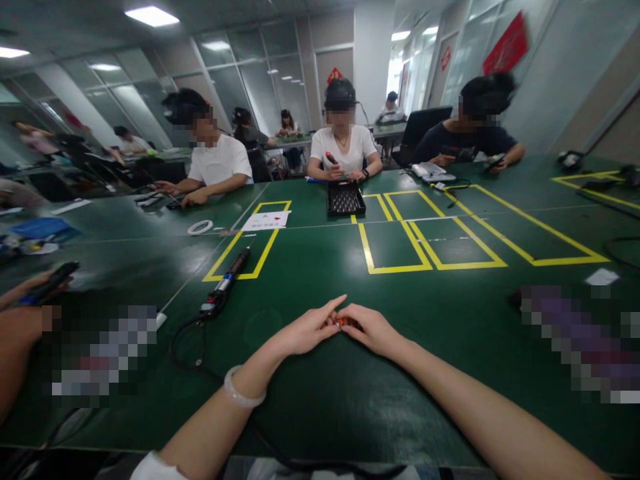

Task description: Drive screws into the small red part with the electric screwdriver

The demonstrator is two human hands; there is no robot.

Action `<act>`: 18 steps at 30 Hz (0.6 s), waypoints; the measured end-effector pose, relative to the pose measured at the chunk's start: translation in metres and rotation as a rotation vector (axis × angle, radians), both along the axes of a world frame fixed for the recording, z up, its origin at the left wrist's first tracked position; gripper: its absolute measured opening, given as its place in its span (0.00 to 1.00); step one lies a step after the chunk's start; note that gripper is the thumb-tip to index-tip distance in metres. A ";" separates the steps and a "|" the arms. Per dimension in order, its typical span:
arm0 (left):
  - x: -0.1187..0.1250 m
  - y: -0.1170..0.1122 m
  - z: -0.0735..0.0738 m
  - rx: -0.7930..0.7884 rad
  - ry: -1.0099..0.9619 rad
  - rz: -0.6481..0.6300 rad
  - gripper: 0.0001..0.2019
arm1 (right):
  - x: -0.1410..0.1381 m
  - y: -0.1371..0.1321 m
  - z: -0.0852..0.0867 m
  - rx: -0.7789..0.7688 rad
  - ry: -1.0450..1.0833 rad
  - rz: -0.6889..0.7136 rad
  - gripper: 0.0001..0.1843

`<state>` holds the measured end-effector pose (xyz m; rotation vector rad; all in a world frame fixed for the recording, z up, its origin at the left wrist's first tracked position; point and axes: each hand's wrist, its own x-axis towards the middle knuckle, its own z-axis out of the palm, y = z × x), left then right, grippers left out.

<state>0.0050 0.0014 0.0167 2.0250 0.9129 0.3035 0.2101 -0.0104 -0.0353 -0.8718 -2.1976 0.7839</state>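
Observation:
My left hand (307,328) and my right hand (369,328) meet fingertip to fingertip on the green table (320,380), just in front of me. Between the fingertips sits a tiny reddish-orange thing (340,323), too small to name. Both hands are closed in a pinch around it. A pale bangle (240,393) circles my left wrist. An electric screwdriver (226,283) with a black cable lies on the table to the left of my left hand, apart from it.
A black tray (345,199) stands across the table before a seated person in white. Yellow tape boxes (425,233), a white card (267,220) and a tape roll (200,227) lie mid-table. Other people sit around; someone's hand (30,290) at left holds a dark tool.

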 end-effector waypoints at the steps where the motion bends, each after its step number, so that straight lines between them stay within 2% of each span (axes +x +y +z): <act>1: 0.001 -0.001 -0.002 -0.005 -0.013 0.001 0.32 | 0.000 0.000 0.000 -0.026 0.011 -0.008 0.06; 3: 0.002 -0.001 -0.005 -0.012 -0.057 0.034 0.32 | -0.001 0.001 -0.001 -0.124 0.079 -0.034 0.05; 5: 0.003 -0.003 -0.006 0.037 -0.102 0.096 0.32 | -0.001 0.002 -0.002 -0.261 0.201 -0.053 0.08; 9: 0.006 -0.008 -0.006 0.293 -0.092 0.164 0.18 | -0.001 0.006 -0.004 -0.498 0.412 -0.050 0.17; 13: 0.010 -0.012 -0.005 0.414 -0.053 0.157 0.08 | -0.002 0.006 -0.002 -0.525 0.412 -0.043 0.21; 18: 0.010 -0.012 -0.005 0.366 -0.064 0.193 0.07 | -0.002 0.003 -0.003 -0.506 0.438 -0.040 0.19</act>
